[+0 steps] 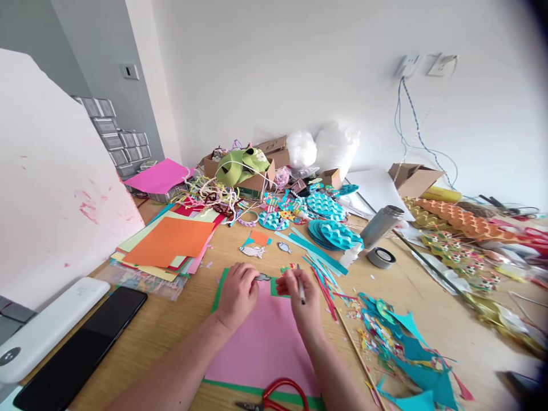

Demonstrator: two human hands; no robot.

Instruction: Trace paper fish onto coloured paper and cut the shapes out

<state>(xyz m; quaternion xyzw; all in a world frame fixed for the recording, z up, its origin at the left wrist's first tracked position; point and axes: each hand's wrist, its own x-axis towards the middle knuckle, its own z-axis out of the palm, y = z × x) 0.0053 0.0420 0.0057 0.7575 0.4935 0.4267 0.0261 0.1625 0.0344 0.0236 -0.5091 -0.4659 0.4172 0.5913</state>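
Note:
My left hand is closed, pinching a small grey paper fish cutout at the top edge of a pink sheet. The pink sheet lies on a green sheet on the wooden table. My right hand is closed round a thin pen or stick, its tip pointing down at the pink sheet. Red-handled scissors lie at the near edge of the sheets. Two more paper fish lie just beyond my hands.
A stack of coloured paper sits at left, with a black phone and a white case nearer. Teal wavy discs, a metal bottle, a tape roll and paper scraps lie at right. Boxes stand at the back.

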